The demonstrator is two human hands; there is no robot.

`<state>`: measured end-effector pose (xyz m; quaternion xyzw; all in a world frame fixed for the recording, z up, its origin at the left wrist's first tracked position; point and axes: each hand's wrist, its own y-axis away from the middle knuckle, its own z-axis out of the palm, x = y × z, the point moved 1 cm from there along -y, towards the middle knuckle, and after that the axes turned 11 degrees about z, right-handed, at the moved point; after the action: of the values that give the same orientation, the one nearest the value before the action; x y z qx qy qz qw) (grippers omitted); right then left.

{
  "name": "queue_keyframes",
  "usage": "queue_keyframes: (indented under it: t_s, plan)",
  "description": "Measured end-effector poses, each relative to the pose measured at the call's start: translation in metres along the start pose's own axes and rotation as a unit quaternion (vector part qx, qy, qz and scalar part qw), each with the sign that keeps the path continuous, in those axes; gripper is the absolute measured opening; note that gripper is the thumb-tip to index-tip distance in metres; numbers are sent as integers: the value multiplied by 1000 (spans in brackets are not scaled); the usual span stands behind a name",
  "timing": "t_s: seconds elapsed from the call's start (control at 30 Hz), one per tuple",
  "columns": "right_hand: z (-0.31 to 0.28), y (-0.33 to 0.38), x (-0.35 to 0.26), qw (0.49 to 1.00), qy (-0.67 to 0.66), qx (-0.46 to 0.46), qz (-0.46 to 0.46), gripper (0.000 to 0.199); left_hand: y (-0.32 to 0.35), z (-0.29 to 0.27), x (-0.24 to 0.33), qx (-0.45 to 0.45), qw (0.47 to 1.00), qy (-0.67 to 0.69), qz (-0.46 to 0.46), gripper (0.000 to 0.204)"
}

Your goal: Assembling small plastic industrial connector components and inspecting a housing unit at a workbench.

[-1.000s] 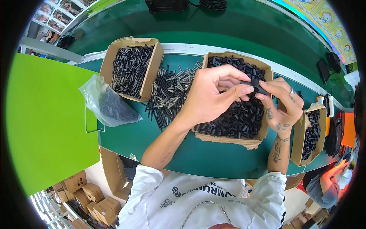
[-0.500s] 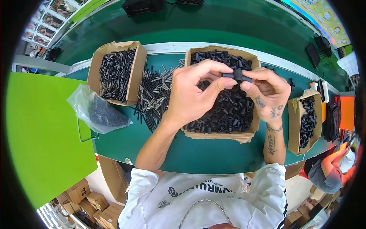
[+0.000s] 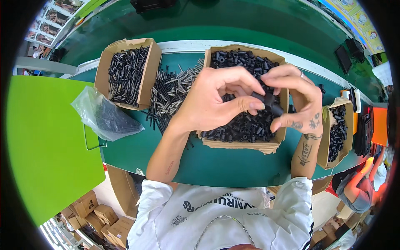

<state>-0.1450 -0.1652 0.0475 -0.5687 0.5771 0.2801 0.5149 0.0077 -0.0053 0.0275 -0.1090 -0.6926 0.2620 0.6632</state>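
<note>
Over the cardboard box full of short black tubular pieces, my left hand pinches a black part between thumb and forefinger. The part has a thick sleeve in the middle and narrower ends, and it tilts down to the right. My right hand is beside its right end, with thumb and fingers spread apart around it. Whether any right fingertip touches the part is hard to tell. A loose heap of thin metal and black pins lies left of the box.
Further left stand a cardboard box of dark pins and a clear plastic bag with dark contents. A smaller box of black pieces is at the right. A bright green panel borders the green table. Another person sits far right.
The black part has turned from nearly level to tilted. My right hand has opened its pinch and spread its fingers, moving slightly right. My left hand keeps its hold.
</note>
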Motion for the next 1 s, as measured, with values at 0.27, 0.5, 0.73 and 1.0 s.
queue_keyframes:
  t_s: [0.27,0.5,0.73,1.0]
  plan:
    - [2,6,-17,998,31,-57,-11,70,0,6,-2,11,982,171,-75,35]
    - [7,11,-13,998,54,-1,-14,90,-2,26,-6,65,967,232,-80,24]
    - [17,11,0,978,-66,186,64,131,-1,38,-10,40,991,124,1,60]
    - [34,6,5,960,-172,219,40,140,0,35,-23,61,993,-10,105,65]
